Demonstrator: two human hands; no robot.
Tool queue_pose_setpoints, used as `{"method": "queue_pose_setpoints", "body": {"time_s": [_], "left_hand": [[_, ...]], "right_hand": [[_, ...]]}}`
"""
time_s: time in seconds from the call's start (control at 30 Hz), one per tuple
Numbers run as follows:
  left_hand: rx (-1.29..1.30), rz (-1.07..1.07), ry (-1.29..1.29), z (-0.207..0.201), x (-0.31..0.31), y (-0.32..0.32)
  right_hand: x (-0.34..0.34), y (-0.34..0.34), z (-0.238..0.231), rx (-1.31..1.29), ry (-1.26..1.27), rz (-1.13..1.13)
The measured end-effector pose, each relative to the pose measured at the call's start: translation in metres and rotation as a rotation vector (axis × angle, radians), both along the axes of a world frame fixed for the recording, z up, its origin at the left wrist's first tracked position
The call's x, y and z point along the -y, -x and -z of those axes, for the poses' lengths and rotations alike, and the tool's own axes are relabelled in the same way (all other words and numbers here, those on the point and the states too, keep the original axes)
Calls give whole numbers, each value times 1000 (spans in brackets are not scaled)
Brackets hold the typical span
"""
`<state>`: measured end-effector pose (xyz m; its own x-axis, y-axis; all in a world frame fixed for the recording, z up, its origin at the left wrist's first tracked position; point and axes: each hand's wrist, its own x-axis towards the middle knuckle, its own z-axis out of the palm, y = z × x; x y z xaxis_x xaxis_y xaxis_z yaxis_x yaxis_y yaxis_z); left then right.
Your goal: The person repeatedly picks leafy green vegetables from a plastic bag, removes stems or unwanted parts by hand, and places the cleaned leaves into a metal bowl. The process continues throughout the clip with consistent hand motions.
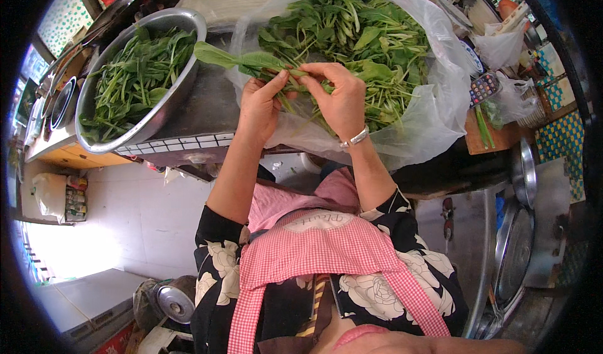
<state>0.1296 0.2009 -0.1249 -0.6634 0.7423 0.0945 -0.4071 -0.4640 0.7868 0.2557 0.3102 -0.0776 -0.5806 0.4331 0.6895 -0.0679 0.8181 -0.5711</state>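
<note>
Leafy greens (254,60) are pinched between my two hands, their broad leaves pointing left toward a metal basin. My left hand (260,106) is closed round the stalks, thumb on top. Thumb and forefinger of my right hand (338,96) grip the same greens near the stem end; that wrist wears a silver bracelet (355,137). Behind and right of my hands, a clear plastic bag (433,112) lies spread wide with a large heap of greens (377,46) in it. On the left, the oval metal basin (188,30) holds more greens (141,77).
A dark table (207,106) with a tiled front edge carries the basin and bag. At right are a wooden board (480,137) with green stalks, a remote control (485,89) and small plastic bags (499,46). Pans stand at the far left. A metal pot (176,300) sits lower left.
</note>
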Motion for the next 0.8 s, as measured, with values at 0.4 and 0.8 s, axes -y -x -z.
{"method": "queue_pose_setpoints", "body": {"time_s": [0.4,0.8], "left_hand": [[10,-12,-30,-19,-1,-5],[63,-8,-100,-20,-2,-22]], "right_hand": [[-12,-21,-3,3,25,41],[3,-5,7,59,178,26]]}}
